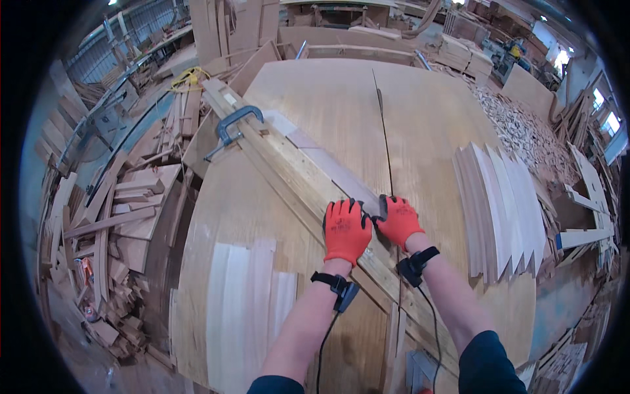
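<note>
We see our two gloved hands meeting over a long wooden beam (295, 167) laid diagonally across a large tabletop (315, 85); our left hand (348, 230), palm down with its fingers side by side, rests across the beam, and our right hand (397, 220), fingers bent, sits just beside it at the near end of a pale narrow board (327, 164), which lies along the beam's right side; we cannot tell whether either hand closes on anything, since the fingertips are hidden; a blue clamp (228, 131) grips the beam's far end, pale strips (230, 282) lie at lower left, and we find curved boards (495, 210) with pointed ends at right
</note>
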`<state>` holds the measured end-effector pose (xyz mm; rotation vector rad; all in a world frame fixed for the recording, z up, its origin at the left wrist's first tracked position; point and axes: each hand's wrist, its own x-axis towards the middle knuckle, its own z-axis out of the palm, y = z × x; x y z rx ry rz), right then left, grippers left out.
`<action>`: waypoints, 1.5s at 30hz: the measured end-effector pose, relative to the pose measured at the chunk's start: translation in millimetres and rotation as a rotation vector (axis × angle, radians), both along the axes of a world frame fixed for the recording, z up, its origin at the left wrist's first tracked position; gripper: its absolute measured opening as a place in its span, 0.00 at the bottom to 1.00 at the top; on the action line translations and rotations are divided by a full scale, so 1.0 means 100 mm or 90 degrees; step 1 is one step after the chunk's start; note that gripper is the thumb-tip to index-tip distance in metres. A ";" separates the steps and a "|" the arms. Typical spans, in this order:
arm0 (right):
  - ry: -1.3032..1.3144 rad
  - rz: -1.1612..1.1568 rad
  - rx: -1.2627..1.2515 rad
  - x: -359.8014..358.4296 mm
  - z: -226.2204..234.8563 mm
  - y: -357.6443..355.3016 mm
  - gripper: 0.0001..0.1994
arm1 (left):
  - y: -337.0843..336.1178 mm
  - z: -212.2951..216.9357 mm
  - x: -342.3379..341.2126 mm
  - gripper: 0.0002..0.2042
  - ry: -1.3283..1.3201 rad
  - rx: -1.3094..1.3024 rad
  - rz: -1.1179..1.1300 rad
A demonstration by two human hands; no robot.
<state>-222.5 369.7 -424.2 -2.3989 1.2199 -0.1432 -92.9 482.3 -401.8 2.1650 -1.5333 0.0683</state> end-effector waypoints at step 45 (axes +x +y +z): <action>-0.111 -0.469 -0.188 -5.06 0.44 -0.66 0.22 | -0.05 0.03 -0.13 0.16 -0.081 0.020 -0.044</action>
